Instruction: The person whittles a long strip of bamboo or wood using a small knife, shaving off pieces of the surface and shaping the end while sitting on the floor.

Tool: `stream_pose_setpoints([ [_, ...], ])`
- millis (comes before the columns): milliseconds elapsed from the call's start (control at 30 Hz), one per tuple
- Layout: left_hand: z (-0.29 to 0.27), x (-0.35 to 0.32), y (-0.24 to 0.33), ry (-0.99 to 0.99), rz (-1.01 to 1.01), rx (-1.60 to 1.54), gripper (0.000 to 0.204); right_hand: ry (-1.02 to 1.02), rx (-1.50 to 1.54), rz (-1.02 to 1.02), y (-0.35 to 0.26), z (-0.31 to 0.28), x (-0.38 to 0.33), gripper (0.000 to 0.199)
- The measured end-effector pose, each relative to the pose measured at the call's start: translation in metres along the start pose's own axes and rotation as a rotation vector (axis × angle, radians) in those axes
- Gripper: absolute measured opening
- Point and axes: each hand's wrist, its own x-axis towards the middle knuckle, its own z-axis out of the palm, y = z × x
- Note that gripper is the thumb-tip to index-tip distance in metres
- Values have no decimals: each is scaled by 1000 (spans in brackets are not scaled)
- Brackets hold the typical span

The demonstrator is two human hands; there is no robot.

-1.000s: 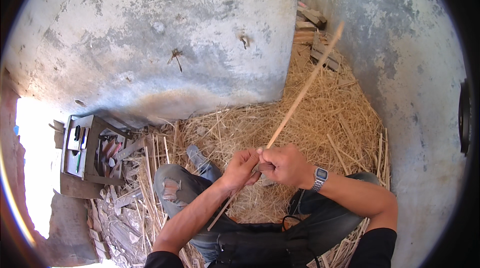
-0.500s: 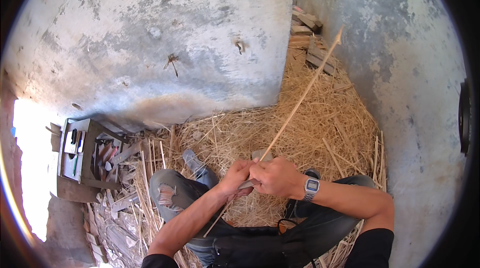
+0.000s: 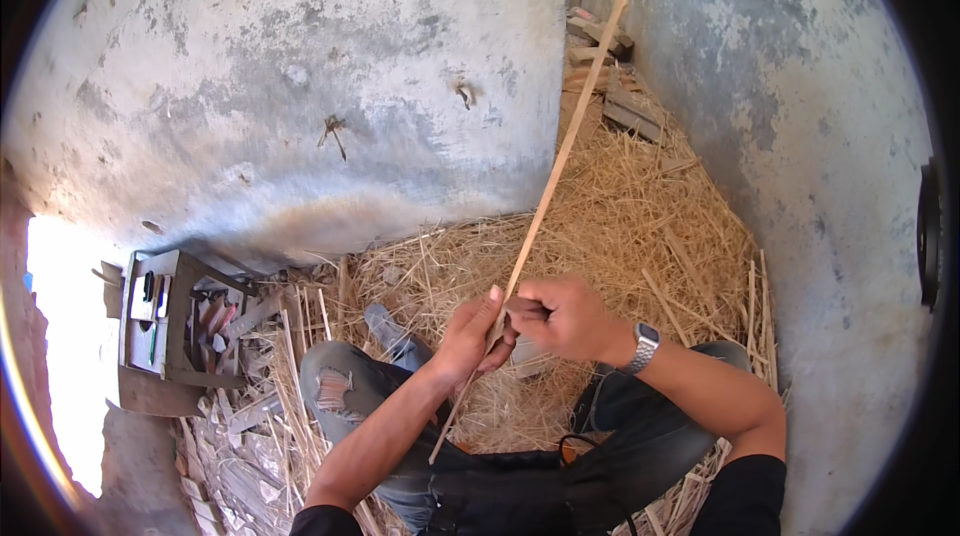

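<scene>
1. The left hand (image 3: pixel 472 334) pinches a long thin bamboo strip (image 3: pixel 545 206); the right hand (image 3: pixel 562 316) closes beside it, on the strip and a small tool that is hard to make out.
2. The strip slants from the lap up to the far right corner.
3. Straw (image 3: pixel 640 226) covers the floor.
4. At near left stands a small open wooden box (image 3: pixel 160 336); its contents are unclear.
5. A wristwatch (image 3: pixel 643 346) sits on the right wrist.

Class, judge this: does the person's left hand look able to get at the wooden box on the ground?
Probably yes: the left hand holds the long stick, but nothing blocks the way to the wooden box.
</scene>
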Motion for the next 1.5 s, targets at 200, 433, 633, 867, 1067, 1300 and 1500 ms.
stream_pose_setpoints([
  [200,1,1,-3,-119,227,-18,32,46,-48,145,-4,-18,5,35],
  [433,2,-8,6,-43,187,65,39,105,-78,176,3,-21,7,36],
  [633,3,-4,-3,97,300,206,38,66,-220,72,5,-20,6,35],
  [867,-1,7,-26,326,493,578,40,2,-313,35,6,-3,-5,26],
  [1067,-3,6,-28,342,507,865,39,-89,-345,-138,4,13,-14,16],
  [1300,-2,3,-9,113,168,259,32,122,-290,113,-19,-6,1,20],
  [1500,2,-3,-14,47,186,297,24,98,-351,-17,-2,-8,-11,28],
])
